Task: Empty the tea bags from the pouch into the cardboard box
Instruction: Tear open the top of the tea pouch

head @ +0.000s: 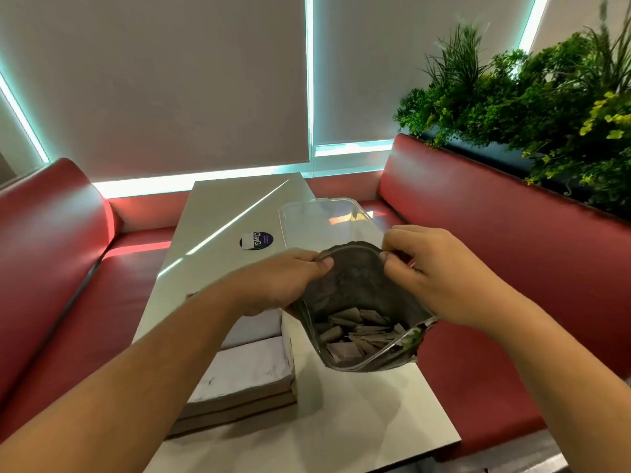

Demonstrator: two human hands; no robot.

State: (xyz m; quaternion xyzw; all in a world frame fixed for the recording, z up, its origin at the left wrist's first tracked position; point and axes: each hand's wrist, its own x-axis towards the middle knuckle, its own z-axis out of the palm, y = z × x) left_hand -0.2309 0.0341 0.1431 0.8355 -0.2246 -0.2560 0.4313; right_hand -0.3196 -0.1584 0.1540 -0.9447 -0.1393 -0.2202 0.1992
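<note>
A dark foil pouch [351, 288] hangs over the table, its mouth pulled wide toward me. Inside lie several pale tea bags [358, 332]. My left hand [283, 281] pinches the left side of the pouch's rim, and my right hand [433, 271] pinches the right side. Below my left forearm sits a flat cardboard box [246, 377], lined with white paper; my arm hides its left part. The pouch is to the right of the box and held above the table.
A clear plastic container [324, 220] stands just beyond the pouch. A dark round sticker [256, 240] lies on the pale table [341, 421]. Red bench seats [495, 240] flank both sides, with green plants [532, 93] behind the right backrest.
</note>
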